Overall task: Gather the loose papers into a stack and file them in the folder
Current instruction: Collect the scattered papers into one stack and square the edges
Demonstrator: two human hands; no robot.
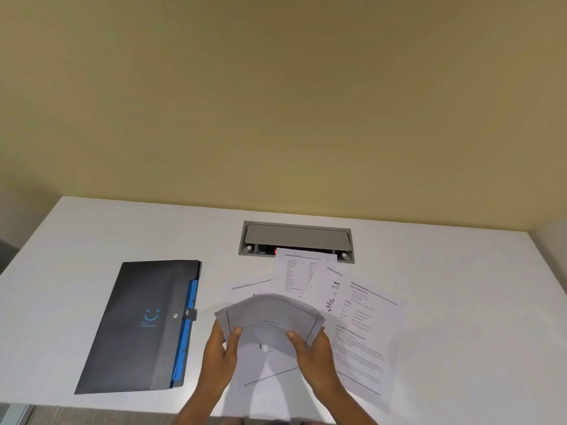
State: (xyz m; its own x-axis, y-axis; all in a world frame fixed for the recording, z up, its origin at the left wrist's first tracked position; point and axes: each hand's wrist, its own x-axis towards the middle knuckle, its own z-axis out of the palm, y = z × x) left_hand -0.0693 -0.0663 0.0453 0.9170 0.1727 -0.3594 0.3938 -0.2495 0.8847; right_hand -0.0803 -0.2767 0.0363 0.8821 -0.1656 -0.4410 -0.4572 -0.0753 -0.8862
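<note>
A dark folder (144, 326) is lying shut on the white worktop (92, 240), blue dividers (187, 329) showing along its right edge. Right of it, loose papers (362, 326) are fanning out, the farthest overlapping a grey cable hatch (296, 237). The left hand (219, 351) and right hand (313, 348) are each pinching a side of one bowed sheet (270, 320), lifted above the others.

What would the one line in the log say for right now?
step: gathering | left hand + right hand: holding one bowed sheet | other papers: loose on table | folder: closed, left of papers
</note>
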